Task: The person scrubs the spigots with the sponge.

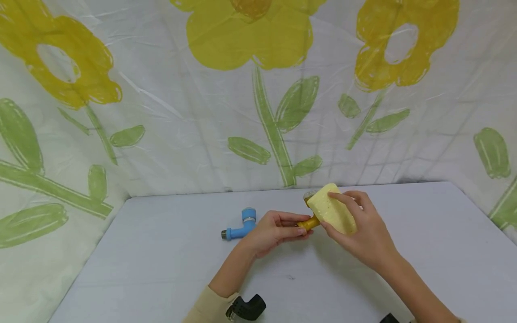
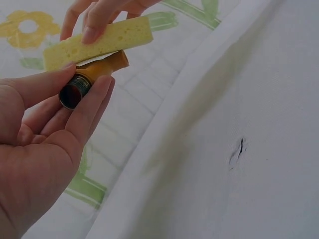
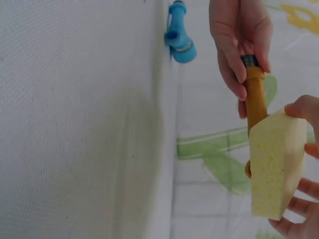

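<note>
My left hand (image 1: 272, 234) pinches an orange-yellow plastic faucet (image 1: 310, 223) by its dark threaded end, between thumb and fingers. In the left wrist view the open bore of this faucet (image 2: 99, 68) faces the camera. A pale yellow sponge block (image 1: 328, 205) is held by its edges in my right hand (image 1: 368, 237), against the faucet's body. The sponge (image 3: 271, 169) covers much of the faucet in the right wrist view. Both things are held up above the table. Just left of my left hand, a similar blue faucet (image 1: 241, 229) lies on the table, partly hidden by that hand.
The white table (image 1: 141, 264) runs back to a plastic sheet (image 1: 181, 148) painted with yellow flowers and green stems. A small dark-edged tear (image 2: 239, 152) marks the table cover. A black wrist device (image 1: 247, 307) sits at the left sleeve.
</note>
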`<state>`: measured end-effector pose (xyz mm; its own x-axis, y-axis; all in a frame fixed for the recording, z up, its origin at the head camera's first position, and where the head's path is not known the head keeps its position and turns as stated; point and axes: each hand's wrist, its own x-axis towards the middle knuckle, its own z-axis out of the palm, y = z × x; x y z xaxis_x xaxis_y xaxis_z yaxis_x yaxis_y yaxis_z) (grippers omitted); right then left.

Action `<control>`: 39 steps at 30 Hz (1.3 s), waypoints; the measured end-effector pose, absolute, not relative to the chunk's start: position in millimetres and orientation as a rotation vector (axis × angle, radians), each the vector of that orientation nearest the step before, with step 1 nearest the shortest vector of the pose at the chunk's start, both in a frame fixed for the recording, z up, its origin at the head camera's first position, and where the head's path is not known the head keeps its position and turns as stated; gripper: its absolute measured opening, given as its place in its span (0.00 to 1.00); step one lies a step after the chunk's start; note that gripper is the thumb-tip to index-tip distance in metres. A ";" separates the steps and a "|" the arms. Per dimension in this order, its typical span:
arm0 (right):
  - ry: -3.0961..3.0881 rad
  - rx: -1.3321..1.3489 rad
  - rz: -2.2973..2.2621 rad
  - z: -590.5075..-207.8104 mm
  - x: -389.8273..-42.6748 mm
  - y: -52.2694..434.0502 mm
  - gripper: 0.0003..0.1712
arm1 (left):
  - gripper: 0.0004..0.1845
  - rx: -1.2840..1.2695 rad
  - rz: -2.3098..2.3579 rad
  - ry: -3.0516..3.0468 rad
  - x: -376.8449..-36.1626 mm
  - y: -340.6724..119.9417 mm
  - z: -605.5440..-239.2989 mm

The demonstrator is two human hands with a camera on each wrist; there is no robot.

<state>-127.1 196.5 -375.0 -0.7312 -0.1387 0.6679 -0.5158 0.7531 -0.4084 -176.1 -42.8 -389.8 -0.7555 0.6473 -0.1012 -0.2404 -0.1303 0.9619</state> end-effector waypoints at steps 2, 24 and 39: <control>-2.333 0.504 0.777 -375.1 -126.4 196.1 0.38 | 0.22 0.468 1.944 1.550 -177.1 -44.6 -388.8; -2.334 0.497 0.705 -376.0 -124.4 193.1 0.37 | 0.22 0.478 2.017 1.534 -180.7 -50.1 -386.5; -2.318 0.495 0.740 -376.9 -124.0 189.7 0.39 | 0.22 0.464 2.030 1.549 -178.7 -47.3 -383.1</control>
